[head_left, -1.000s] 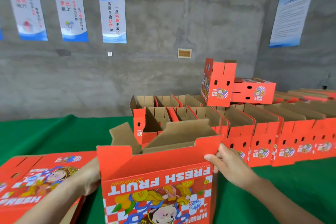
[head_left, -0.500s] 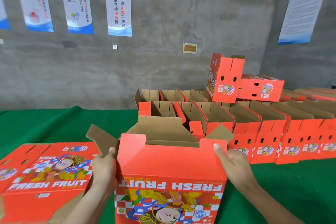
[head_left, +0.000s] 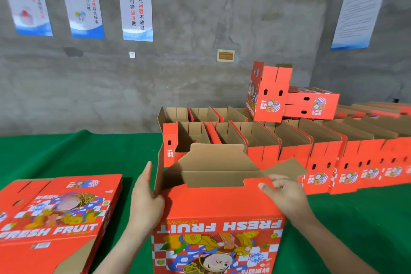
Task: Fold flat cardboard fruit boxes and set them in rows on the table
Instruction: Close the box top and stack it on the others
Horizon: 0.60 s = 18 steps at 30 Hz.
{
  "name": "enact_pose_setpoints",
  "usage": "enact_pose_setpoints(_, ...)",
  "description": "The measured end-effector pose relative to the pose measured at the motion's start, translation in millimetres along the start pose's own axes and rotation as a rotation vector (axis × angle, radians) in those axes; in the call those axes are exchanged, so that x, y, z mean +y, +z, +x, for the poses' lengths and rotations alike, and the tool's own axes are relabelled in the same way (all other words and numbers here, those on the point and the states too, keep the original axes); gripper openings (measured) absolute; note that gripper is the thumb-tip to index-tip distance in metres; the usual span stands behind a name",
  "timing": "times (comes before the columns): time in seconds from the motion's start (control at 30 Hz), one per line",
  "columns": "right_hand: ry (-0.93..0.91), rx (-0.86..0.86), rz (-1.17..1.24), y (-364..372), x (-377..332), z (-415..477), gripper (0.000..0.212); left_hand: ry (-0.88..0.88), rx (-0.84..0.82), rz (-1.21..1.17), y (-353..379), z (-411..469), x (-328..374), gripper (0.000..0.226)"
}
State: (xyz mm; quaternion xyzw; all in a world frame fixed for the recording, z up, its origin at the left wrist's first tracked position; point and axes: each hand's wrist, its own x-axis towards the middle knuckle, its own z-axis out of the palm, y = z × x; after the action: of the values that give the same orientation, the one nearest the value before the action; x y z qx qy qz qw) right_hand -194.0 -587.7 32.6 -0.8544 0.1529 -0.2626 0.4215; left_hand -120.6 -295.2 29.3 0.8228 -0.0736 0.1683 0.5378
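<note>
A red "FRESH FRUIT" cardboard box [head_left: 219,211] stands opened up in front of me, print upside down, brown flaps raised at its top. My left hand [head_left: 145,198] presses flat against its left side flap. My right hand [head_left: 283,194] pinches the near wall's top right corner, beside the brown right flap. A stack of flat unfolded boxes [head_left: 55,213] lies at the lower left. Rows of folded open boxes [head_left: 289,147] stand behind, on the green table [head_left: 66,155].
Two closed red boxes [head_left: 289,98] rest on top of the back row, one on end. More flat red boxes lie at the far right. A grey concrete wall with posters rises behind the table. Green cloth shows at the left and lower right.
The box has been squared up and its left flap swung upright against my left hand. My right hand shifted onto the near wall's corner. The view has tilted down slightly.
</note>
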Motion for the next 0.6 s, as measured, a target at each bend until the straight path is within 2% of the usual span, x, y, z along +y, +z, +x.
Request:
enact_pose_setpoints(0.1, -0.025, -0.021, -0.136, 2, 1, 8, 0.038, 0.142, -0.069, 0.192, -2, 6, 3, 0.09)
enact_pose_setpoints(0.17, -0.056, -0.035, -0.248, 3, -3, 7, 0.043, 0.183, -0.125, 0.256, -4, 8, 4, 0.094)
enact_pose_setpoints(0.27, -0.093, -0.135, -0.403, -2, -7, 2, 0.073, 0.251, -0.183, 0.284, -3, 9, 5, 0.09)
enact_pose_setpoints(0.37, -0.152, -0.202, -0.667, -5, -10, 7, 0.072, 0.345, -0.233, 0.337, -2, 9, 5, 0.091)
enact_pose_setpoints(0.5, -0.41, -0.267, -0.898, -2, -20, 10, 0.072, 0.463, -0.274, 0.336, -4, 9, 3, 0.083)
enact_pose_setpoints(0.6, -0.487, -0.403, -1.04, 2, -32, 12, 0.09, 0.494, -0.296, 0.321, -4, 8, 3, 0.079)
